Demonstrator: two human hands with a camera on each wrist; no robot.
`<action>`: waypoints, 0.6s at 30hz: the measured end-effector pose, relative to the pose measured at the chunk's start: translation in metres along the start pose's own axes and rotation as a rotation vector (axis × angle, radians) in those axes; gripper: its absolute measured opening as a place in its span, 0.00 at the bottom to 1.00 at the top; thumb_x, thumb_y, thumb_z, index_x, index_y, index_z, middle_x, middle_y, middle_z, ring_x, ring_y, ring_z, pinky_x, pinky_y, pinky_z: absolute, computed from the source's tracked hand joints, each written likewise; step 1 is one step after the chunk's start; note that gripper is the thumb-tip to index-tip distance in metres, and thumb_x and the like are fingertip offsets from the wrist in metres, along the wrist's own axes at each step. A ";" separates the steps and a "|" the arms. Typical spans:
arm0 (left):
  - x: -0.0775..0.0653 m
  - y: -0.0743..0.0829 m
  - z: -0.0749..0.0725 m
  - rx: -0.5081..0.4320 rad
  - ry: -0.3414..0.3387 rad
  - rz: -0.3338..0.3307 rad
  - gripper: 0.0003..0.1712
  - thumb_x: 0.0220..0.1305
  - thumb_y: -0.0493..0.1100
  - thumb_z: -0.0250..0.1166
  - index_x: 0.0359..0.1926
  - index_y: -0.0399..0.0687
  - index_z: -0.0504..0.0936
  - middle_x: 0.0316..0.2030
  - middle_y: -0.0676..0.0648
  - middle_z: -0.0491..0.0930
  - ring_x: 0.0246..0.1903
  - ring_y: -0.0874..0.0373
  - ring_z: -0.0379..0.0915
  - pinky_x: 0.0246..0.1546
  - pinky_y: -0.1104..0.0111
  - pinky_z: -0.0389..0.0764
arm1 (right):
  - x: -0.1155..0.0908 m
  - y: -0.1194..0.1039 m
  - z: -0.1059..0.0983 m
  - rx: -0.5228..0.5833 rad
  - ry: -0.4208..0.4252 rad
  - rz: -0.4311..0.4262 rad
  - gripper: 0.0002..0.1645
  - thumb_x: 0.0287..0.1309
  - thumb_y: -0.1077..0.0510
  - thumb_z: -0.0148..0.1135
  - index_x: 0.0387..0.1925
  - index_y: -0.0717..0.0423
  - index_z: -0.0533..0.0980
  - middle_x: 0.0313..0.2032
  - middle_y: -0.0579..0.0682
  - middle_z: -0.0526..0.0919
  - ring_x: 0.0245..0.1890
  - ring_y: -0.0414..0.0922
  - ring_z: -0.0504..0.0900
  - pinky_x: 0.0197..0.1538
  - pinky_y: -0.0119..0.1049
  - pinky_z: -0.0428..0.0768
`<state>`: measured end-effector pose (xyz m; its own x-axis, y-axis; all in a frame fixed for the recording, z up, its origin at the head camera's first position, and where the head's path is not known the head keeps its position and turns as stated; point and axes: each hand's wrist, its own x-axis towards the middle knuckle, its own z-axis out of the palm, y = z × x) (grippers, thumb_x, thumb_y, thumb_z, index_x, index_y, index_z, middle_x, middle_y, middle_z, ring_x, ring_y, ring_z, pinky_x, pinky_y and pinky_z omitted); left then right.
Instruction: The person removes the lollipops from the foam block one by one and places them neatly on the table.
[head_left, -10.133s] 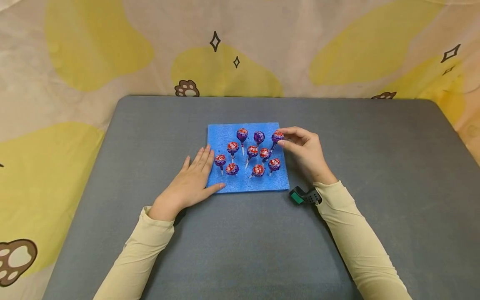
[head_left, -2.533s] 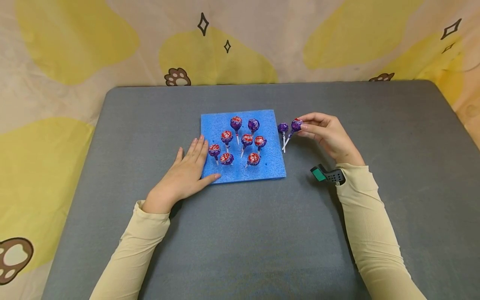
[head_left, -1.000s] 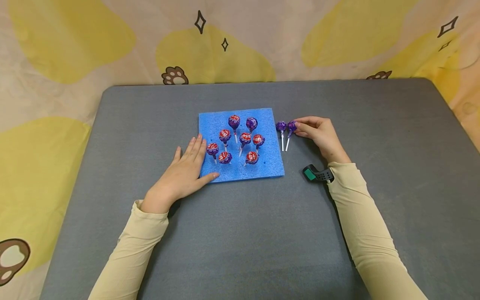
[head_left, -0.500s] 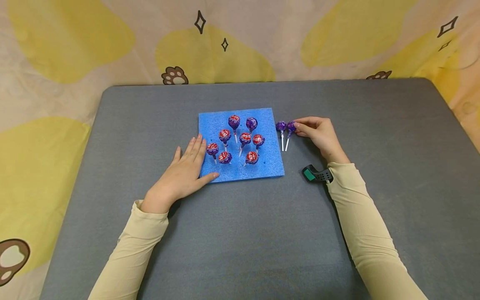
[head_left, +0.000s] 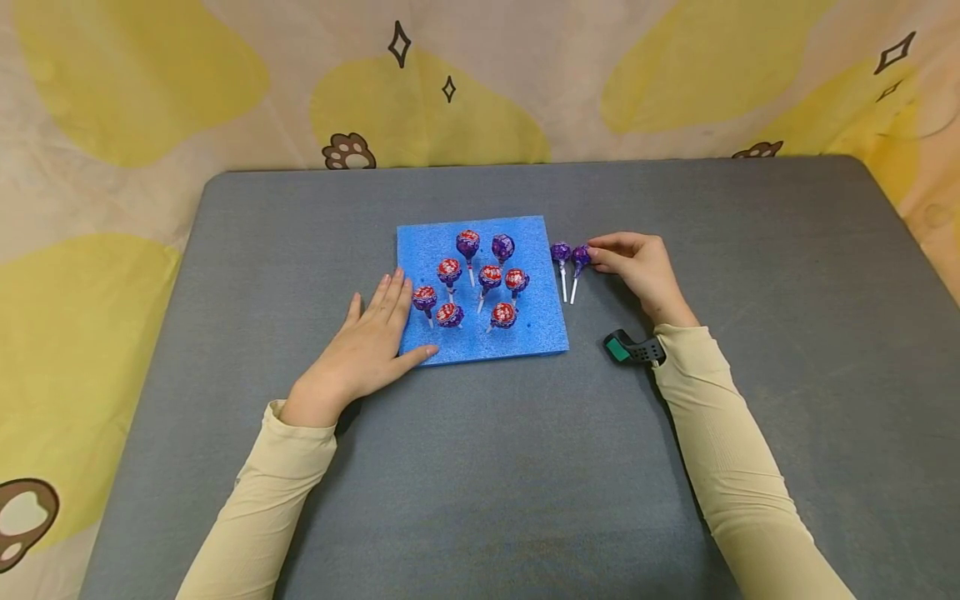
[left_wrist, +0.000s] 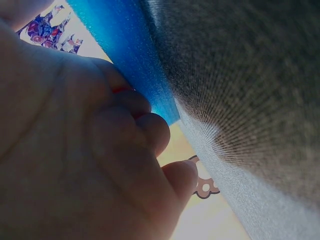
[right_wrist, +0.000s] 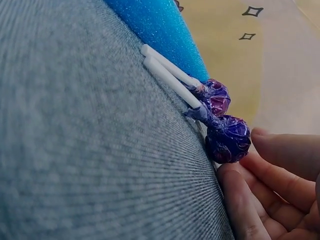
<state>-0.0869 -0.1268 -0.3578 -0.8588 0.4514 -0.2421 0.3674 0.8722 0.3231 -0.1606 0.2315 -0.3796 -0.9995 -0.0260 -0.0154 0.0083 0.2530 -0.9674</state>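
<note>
A blue foam board lies on the table with several purple-and-red wrapped lollipops, such as one lollipop, standing in it on white sticks. My left hand rests flat against the board's left side, fingers straight, thumb over its front left corner. To the right of the board, two lollipops lie side by side on the table, sticks toward me. With thumb and fingertips my right hand pinches the wrapped head of the right-hand lollipop. The other lollipop lies between it and the board.
The grey table stretches around the board on all sides. A patterned cloth hangs behind its far edge. On my right wrist sits a black strap with a green-faced device, close over the table.
Since the oldest frame, two lollipops have left the board's right side and now lie on the table. My right hand has brought the second beside the first. The left hand stays at the board.
</note>
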 end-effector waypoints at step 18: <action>-0.001 0.000 -0.001 -0.004 -0.004 -0.005 0.53 0.65 0.64 0.52 0.72 0.35 0.38 0.73 0.38 0.31 0.71 0.46 0.25 0.65 0.43 0.34 | -0.001 0.000 -0.003 0.205 0.050 -0.031 0.19 0.56 0.67 0.64 0.44 0.81 0.74 0.32 0.49 0.84 0.31 0.40 0.83 0.36 0.29 0.81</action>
<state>-0.0866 -0.1270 -0.3568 -0.8592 0.4481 -0.2468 0.3621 0.8735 0.3255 -0.1594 0.2345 -0.3783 -0.9996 0.0185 0.0228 -0.0218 0.0510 -0.9985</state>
